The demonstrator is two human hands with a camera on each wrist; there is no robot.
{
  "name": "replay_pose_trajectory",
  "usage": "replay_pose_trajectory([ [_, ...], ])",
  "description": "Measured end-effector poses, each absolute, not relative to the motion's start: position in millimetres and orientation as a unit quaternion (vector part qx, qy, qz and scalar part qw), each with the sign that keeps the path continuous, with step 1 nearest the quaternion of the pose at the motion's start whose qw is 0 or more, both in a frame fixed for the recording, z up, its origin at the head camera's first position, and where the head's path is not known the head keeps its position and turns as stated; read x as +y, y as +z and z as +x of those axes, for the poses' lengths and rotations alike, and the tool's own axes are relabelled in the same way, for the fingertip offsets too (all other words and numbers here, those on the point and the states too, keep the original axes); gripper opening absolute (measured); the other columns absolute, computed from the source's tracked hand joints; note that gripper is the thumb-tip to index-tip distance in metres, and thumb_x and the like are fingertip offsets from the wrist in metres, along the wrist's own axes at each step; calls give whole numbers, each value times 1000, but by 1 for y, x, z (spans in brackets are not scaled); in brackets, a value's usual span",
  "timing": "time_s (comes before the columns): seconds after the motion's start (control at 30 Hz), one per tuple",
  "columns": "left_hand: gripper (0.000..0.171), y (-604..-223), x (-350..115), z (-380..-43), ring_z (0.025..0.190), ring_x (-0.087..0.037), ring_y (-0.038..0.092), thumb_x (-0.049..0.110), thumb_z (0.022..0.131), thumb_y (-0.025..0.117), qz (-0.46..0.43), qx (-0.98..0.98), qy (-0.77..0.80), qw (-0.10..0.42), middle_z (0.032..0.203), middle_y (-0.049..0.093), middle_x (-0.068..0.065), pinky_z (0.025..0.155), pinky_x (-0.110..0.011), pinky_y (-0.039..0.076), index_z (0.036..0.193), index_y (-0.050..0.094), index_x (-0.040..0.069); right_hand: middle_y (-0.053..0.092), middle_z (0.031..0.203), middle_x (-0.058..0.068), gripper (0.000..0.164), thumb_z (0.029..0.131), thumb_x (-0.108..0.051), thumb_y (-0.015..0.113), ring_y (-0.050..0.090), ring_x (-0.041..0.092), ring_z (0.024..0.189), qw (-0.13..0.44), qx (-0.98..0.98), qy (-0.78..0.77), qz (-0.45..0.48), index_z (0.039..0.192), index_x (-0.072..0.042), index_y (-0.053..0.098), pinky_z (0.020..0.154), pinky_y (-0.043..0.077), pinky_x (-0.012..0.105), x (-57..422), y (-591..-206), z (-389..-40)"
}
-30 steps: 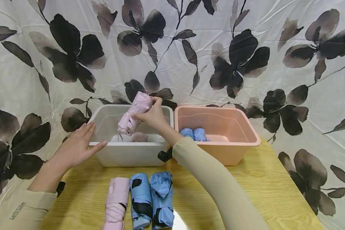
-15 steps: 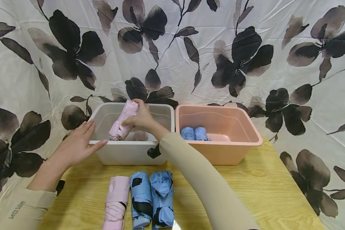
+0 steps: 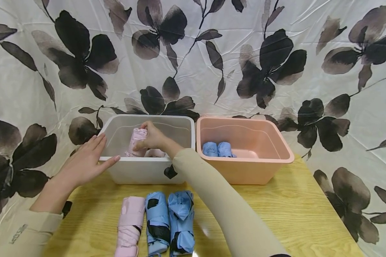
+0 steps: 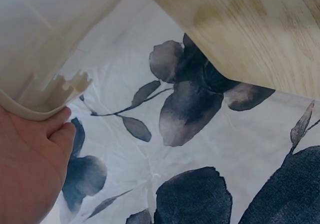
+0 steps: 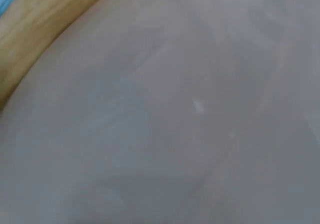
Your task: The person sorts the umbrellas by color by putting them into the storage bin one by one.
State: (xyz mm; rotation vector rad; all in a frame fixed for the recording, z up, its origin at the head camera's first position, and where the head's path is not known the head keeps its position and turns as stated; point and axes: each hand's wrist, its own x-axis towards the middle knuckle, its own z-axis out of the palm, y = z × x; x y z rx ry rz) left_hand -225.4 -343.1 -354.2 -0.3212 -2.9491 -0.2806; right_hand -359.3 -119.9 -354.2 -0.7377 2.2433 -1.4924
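Note:
In the head view, my right hand [image 3: 155, 138] grips a pink folded umbrella [image 3: 137, 137] down inside the white bin [image 3: 144, 171]. The umbrella stands tilted, its lower end hidden by the bin's front wall. Beside it in the bin shows a second pink bundle [image 3: 155, 153], partly covered by my hand. My left hand [image 3: 83, 160] rests on the bin's left front corner, fingers extended and thumb over the front rim. The left wrist view shows this hand [image 4: 30, 164] at the rim. Only the blurred bin wall [image 5: 165, 109] fills most of the right wrist view.
A peach bin [image 3: 244, 171] stands right of the white one, holding two blue bundles [image 3: 217, 149]. On the wooden table [image 3: 276, 207] in front lie a pink folded umbrella [image 3: 130, 225] and two blue ones [image 3: 157, 223]. A floral curtain [image 3: 193, 53] hangs close behind.
My right hand has lowered the pink umbrella from above the white bin into it, moving down and slightly left. My left hand keeps its place on the corner.

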Motion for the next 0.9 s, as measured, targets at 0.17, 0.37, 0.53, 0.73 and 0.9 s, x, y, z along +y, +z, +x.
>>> replay_pose_trajectory([
  [0.17, 97, -353, -344, -224, 149, -60, 21, 58, 102, 56, -109, -986, -97, 85, 163, 24, -38, 115, -75, 22, 156, 26, -16, 52, 101, 5, 54, 89, -3, 81, 59, 16, 72, 223, 776, -524, -272, 125, -8, 40, 74, 63, 41, -122, -356, -357],
  [0.37, 96, -351, -343, -223, 148, -60, 23, 57, 102, 57, -113, -985, -100, 87, 163, 24, -38, 115, -75, 23, 156, 26, -17, 52, 106, 9, 40, 99, -1, 68, 60, 19, 71, 255, 770, -526, -257, 129, -7, 42, 66, 63, 36, -127, -363, -357],
  [0.53, 96, -354, -344, -224, 149, -59, 22, 58, 101, 57, -109, -985, -101, 90, 163, 26, -37, 116, -74, 23, 156, 27, -15, 52, 111, 14, 41, 101, 2, 62, 60, 21, 73, 266, 763, -538, -240, 137, -5, 43, 75, 64, 44, -129, -366, -359],
  [0.73, 97, -354, -344, -224, 149, -59, 21, 58, 101, 56, -108, -985, -99, 85, 163, 24, -37, 116, -74, 22, 157, 26, -15, 51, 139, 18, 57, 102, -6, 63, 56, 21, 111, 203, 831, -438, -277, 155, -9, 45, 96, 57, 34, -127, -365, -361],
  [0.9, 97, -354, -343, -225, 150, -58, 22, 58, 101, 57, -111, -985, -101, 86, 163, 25, -37, 117, -73, 22, 157, 26, -16, 24, 167, 14, 77, 103, -26, 64, 32, 24, 150, 216, 868, -329, -302, 167, -19, 23, 119, 35, 33, -120, -362, -361],
])
